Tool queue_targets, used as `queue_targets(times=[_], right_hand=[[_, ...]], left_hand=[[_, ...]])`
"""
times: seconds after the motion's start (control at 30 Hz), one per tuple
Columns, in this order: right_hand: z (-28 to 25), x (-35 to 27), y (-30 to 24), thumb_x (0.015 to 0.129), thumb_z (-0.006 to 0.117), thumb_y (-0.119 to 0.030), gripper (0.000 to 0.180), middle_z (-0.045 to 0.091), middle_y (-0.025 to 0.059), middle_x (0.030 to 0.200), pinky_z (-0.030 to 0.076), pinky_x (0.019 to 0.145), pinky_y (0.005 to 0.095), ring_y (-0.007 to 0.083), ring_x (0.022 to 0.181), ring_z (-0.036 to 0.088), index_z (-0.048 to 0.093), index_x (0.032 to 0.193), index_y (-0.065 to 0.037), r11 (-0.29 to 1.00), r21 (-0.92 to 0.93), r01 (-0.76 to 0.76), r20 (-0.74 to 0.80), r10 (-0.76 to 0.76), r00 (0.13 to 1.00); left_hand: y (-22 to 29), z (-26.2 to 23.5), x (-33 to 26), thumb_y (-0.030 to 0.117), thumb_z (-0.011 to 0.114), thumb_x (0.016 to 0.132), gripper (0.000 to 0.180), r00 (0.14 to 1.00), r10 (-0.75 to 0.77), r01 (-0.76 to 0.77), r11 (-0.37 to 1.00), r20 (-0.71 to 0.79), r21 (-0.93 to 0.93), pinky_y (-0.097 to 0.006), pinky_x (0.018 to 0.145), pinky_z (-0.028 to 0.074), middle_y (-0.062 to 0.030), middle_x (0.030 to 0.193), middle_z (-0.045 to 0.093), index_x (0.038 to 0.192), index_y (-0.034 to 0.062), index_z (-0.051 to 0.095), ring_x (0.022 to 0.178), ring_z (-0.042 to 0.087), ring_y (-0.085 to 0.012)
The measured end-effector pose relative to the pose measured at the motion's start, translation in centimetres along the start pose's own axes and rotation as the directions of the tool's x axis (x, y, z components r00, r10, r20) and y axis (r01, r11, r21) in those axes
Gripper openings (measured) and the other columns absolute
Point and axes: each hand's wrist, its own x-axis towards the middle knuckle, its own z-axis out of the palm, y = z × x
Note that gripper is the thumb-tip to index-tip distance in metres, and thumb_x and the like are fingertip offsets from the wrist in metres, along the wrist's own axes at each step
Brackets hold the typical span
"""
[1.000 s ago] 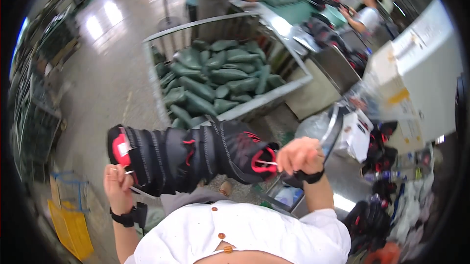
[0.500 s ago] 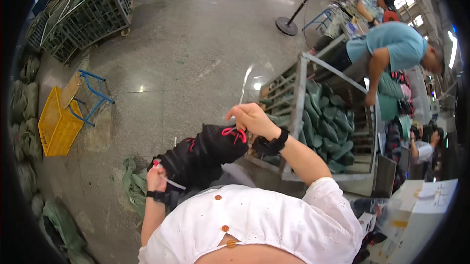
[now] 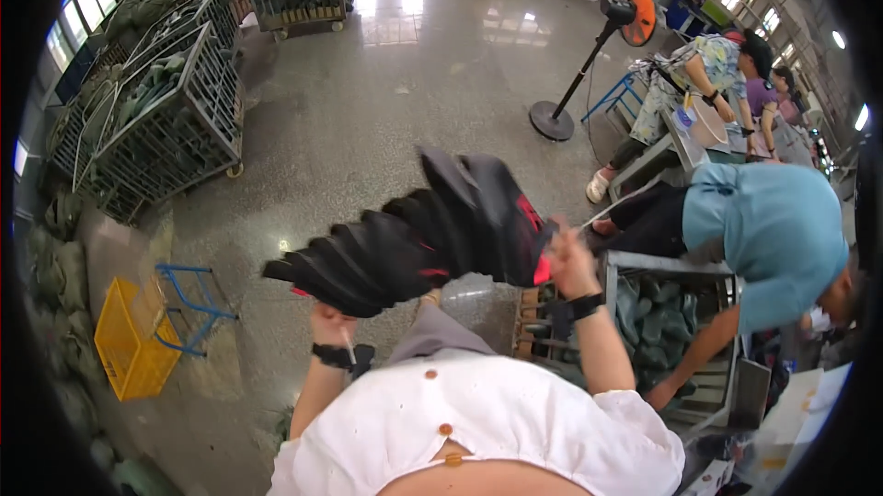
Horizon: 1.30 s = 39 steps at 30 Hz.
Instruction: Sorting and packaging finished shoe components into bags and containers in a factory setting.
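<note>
A long row of black shoe uppers (image 3: 386,252) with red trim hangs bunched together in front of my body, over the floor. My left hand (image 3: 331,321) is closed beneath the row's left end, with a short white cord (image 3: 348,346) trailing from it. At the row's right end, my right hand (image 3: 572,263) is closed and somewhat blurred. Another length of white cord (image 3: 612,209) runs up and outward from that hand. The path of the cord through the uppers is hidden. Dark bands circle both wrists.
To the right, a metal-framed cart (image 3: 671,261) holds green foot-shaped pieces; a co-worker in blue (image 3: 768,229) leans over it. A standing fan (image 3: 589,59) is beyond. At left are a yellow crate (image 3: 129,349), a blue-legged stool (image 3: 198,312) and loaded cage carts (image 3: 175,119).
The uppers have come up and away from my lap, fanned into a longer row. My hands are farther apart. The view has tilted up, and the co-worker's arm now reaches into the cart.
</note>
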Motion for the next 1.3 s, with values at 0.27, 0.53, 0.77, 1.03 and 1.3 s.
queue_targets(times=[0.27,0.53,0.77,1.03,1.3], right_hand=[[0.4,19.5,8.2,0.088,0.047,-0.015,0.027,0.055,0.0097,0.115,0.040,0.095,0.0317,0.0201,0.105,0.054,0.053,0.112,-0.004,0.968,-0.181,-0.174,-0.249,0.126,0.960],[1.2,44.0,-0.3,0.087,0.048,-0.014,0.027,0.055,0.0095,0.114,0.041,0.091,0.0318,0.0196,0.101,0.054,0.054,0.111,-0.005,0.830,-0.527,-0.184,-0.142,0.127,0.982],[0.2,61.5,-10.5,0.086,0.049,-0.015,0.026,0.057,0.0089,0.110,0.044,0.086,0.0312,0.0188,0.096,0.056,0.054,0.110,-0.005,0.893,-0.400,-0.205,-0.299,0.083,0.950],[-5.7,80.6,-21.4,0.086,0.051,-0.015,0.024,0.059,0.0083,0.106,0.047,0.080,0.0305,0.0178,0.090,0.058,0.055,0.108,-0.006,0.982,-0.184,-0.045,-0.408,-0.034,0.913],[-10.9,99.8,-38.1,0.083,0.051,-0.010,0.010,0.055,0.0020,0.076,0.041,0.056,0.0261,0.0120,0.063,0.051,0.057,0.090,-0.006,0.922,-0.372,-0.107,-0.364,-0.039,0.930]], left_hand=[[0.9,13.5,13.6,0.010,0.045,0.088,0.011,0.843,-0.461,0.059,0.591,0.278,0.804,-0.024,0.048,0.034,0.0038,0.053,0.029,0.077,0.0101,0.044,0.048,0.032,-0.0092],[2.9,27.1,34.6,0.010,0.045,0.088,0.013,0.883,-0.429,0.180,0.682,0.189,0.708,-0.024,0.049,0.034,0.0041,0.054,0.030,0.075,0.0110,0.044,0.049,0.033,-0.0088],[2.1,44.2,54.4,0.009,0.045,0.087,0.014,0.799,-0.587,0.302,0.579,0.130,0.757,-0.023,0.049,0.034,0.0044,0.056,0.031,0.073,0.0119,0.043,0.050,0.034,-0.0084],[-6.1,62.0,74.9,0.009,0.044,0.086,0.016,0.682,-0.730,0.321,0.354,0.045,0.879,-0.022,0.049,0.035,0.0048,0.057,0.032,0.071,0.0130,0.042,0.052,0.035,-0.0080],[-8.5,68.2,95.5,0.008,0.044,0.086,0.018,0.539,-0.842,0.261,0.132,-0.031,0.956,-0.022,0.049,0.035,0.0052,0.058,0.033,0.069,0.0141,0.042,0.053,0.036,-0.0075]])
